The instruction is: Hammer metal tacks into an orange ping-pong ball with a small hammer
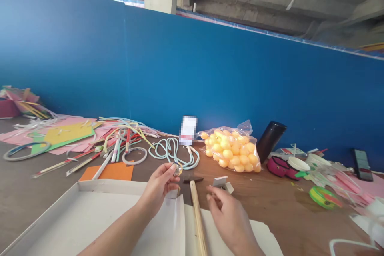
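Observation:
My left hand pinches a small round shiny metal disc, which looks like a bottle cap, above the corner of a shallow white box lid. My right hand has its fingers curled beside a small open cardboard box. Whether anything tiny sits between those fingertips I cannot make out. Between my hands lies a hammer with a pale wooden handle and a dark head pointing away from me. Part of the handle rests over a white sheet of card.
A clear bag of orange balls and a black cylinder stand near the blue wall. Pale blue cord, coloured paper and sticks lie left. Rightwards are a green tape roll, cups and a phone.

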Action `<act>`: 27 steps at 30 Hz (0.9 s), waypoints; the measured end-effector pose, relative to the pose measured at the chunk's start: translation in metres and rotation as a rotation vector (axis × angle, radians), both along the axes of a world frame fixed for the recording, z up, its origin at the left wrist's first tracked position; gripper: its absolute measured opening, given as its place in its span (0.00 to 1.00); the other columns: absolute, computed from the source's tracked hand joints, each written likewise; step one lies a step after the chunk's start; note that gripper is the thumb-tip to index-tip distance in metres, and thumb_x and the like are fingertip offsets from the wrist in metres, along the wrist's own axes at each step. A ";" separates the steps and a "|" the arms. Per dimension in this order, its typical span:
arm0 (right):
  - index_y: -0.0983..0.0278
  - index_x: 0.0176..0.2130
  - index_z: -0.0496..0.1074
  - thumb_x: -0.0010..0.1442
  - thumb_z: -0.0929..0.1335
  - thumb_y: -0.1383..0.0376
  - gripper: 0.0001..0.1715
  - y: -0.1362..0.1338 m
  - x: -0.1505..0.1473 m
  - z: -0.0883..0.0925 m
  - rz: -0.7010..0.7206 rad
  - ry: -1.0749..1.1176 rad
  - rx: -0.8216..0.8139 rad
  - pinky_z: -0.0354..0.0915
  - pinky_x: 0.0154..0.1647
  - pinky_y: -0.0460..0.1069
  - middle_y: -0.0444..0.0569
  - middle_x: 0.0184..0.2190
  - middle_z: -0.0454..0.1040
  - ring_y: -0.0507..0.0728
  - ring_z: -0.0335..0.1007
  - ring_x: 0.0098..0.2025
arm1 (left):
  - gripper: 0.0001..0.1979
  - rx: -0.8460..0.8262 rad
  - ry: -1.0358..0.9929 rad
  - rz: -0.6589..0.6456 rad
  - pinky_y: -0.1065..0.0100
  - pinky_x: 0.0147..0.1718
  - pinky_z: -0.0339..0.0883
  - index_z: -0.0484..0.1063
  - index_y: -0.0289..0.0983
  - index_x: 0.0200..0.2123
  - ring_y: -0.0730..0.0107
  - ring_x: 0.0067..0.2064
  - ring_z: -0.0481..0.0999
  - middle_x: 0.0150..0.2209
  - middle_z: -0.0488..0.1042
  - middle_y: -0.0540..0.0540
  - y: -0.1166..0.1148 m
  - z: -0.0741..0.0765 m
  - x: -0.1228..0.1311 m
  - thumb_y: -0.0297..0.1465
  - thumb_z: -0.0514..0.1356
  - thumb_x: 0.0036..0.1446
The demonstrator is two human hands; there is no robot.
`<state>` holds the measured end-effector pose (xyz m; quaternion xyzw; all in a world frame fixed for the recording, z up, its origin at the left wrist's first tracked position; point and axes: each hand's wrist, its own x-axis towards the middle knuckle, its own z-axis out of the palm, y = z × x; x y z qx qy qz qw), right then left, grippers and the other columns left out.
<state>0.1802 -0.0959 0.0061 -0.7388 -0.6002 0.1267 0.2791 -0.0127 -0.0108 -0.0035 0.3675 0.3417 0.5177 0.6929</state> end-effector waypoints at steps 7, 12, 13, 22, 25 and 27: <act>0.57 0.38 0.74 0.59 0.59 0.59 0.16 0.010 0.045 0.008 -0.225 -0.097 0.050 0.63 0.35 0.48 0.46 0.40 0.77 0.57 0.72 0.39 | 0.13 -0.017 -0.007 -0.017 0.76 0.23 0.69 0.71 0.37 0.34 0.77 0.28 0.71 0.32 0.69 0.49 -0.002 0.001 0.001 0.37 0.64 0.47; 0.55 0.30 0.75 0.56 0.63 0.63 0.12 0.019 0.044 0.000 -0.181 -0.175 -0.032 0.59 0.29 0.46 0.43 0.34 0.76 0.56 0.72 0.35 | 0.12 -0.012 -0.010 -0.032 0.76 0.23 0.69 0.72 0.37 0.34 0.76 0.28 0.71 0.32 0.70 0.49 -0.003 0.000 0.001 0.37 0.64 0.47; 0.55 0.29 0.76 0.56 0.63 0.62 0.12 0.021 0.042 -0.001 -0.173 -0.190 -0.045 0.58 0.28 0.46 0.43 0.33 0.76 0.56 0.72 0.35 | 0.12 -0.015 -0.010 -0.031 0.76 0.23 0.69 0.72 0.37 0.34 0.76 0.28 0.71 0.32 0.70 0.49 -0.004 0.000 0.001 0.37 0.64 0.47; 0.54 0.28 0.75 0.56 0.64 0.60 0.11 0.029 0.032 -0.005 -0.117 -0.270 -0.067 0.54 0.25 0.45 0.42 0.33 0.74 0.55 0.72 0.34 | 0.14 0.007 0.011 -0.048 0.76 0.24 0.68 0.71 0.36 0.35 0.77 0.29 0.70 0.36 0.71 0.47 -0.005 -0.002 0.001 0.38 0.64 0.48; 0.55 0.28 0.75 0.56 0.63 0.62 0.11 0.029 0.031 -0.007 -0.119 -0.283 -0.068 0.54 0.25 0.45 0.44 0.33 0.73 0.54 0.72 0.34 | 0.13 0.007 0.010 -0.054 0.76 0.24 0.67 0.71 0.37 0.35 0.77 0.29 0.70 0.36 0.71 0.47 -0.005 -0.002 0.001 0.38 0.63 0.48; 0.56 0.29 0.74 0.57 0.63 0.63 0.11 0.029 0.033 -0.009 -0.118 -0.290 -0.065 0.54 0.25 0.45 0.44 0.32 0.73 0.54 0.71 0.33 | 0.13 0.001 0.006 -0.052 0.76 0.24 0.67 0.71 0.37 0.35 0.77 0.29 0.70 0.35 0.71 0.48 -0.005 -0.002 0.001 0.38 0.64 0.48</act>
